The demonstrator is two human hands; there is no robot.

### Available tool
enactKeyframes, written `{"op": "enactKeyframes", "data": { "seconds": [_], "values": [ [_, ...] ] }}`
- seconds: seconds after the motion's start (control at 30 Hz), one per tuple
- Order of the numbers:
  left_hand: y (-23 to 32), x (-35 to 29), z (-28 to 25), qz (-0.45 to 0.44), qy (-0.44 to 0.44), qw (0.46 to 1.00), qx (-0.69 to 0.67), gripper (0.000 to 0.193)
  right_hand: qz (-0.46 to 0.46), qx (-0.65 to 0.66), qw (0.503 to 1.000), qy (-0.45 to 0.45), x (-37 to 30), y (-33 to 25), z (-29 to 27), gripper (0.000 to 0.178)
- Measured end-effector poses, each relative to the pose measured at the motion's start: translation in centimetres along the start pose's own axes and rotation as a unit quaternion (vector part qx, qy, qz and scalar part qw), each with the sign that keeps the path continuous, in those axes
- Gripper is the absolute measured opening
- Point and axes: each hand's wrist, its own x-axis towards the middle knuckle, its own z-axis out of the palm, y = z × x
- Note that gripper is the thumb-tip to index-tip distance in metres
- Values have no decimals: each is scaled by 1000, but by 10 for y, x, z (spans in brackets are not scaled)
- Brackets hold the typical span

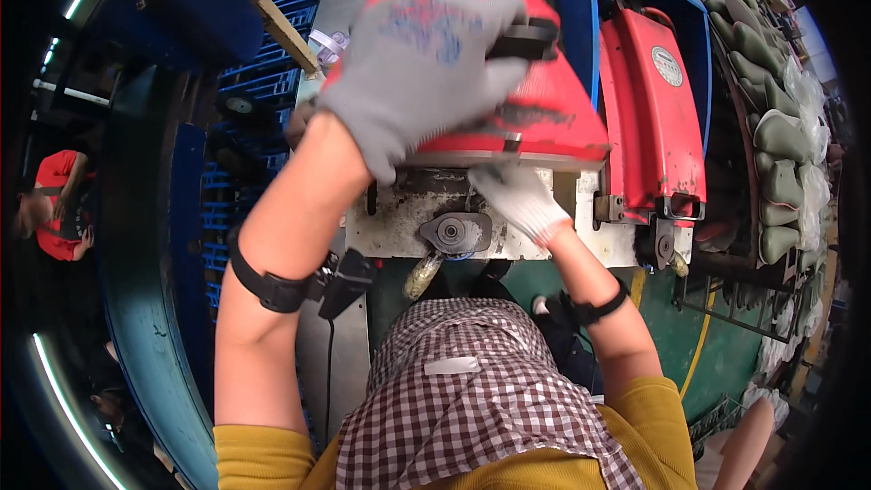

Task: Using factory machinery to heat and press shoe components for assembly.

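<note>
My left hand (431,68), in a grey glove with a blue print, is over the red machine cover (553,118). Its fingers and thumb close around a black handle (531,39) on that cover. Below the cover's front edge is my right hand (517,195), in a white knitted glove. It is close to that edge, and its fingertips are blurred and partly hidden. A grey metal pivot (454,232) with a wrapped lever (422,276) sits on the worn pale machine base (381,231), in front of my hands.
To the right stands a second red cover (649,109) in a blue frame (592,27). Beyond it, a rack holds several grey-green moulded pieces (780,141). Blue slatted racks (290,9) and a wooden bar (284,32) are at left. A person in red (59,204) is far left.
</note>
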Motion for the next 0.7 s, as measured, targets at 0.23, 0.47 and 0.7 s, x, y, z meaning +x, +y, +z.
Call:
{"op": "enactKeyframes", "data": {
  "seconds": [0.23, 0.47, 0.7],
  "values": [
    [-8, 55, -41, 69, 67, 987, 129, 56, 48, -214, 940, 262, 102, -59, 54, 97],
    [-29, -47, -6, 80, 366, 920, -116, 46, -90, 182, 937, 284, 116, 26, 16, 86],
    [-32, -197, 95, -295, 86, 817, -487, 60, -45, 741, 670, -6, 10, -16, 34, 57]
  ]
}}
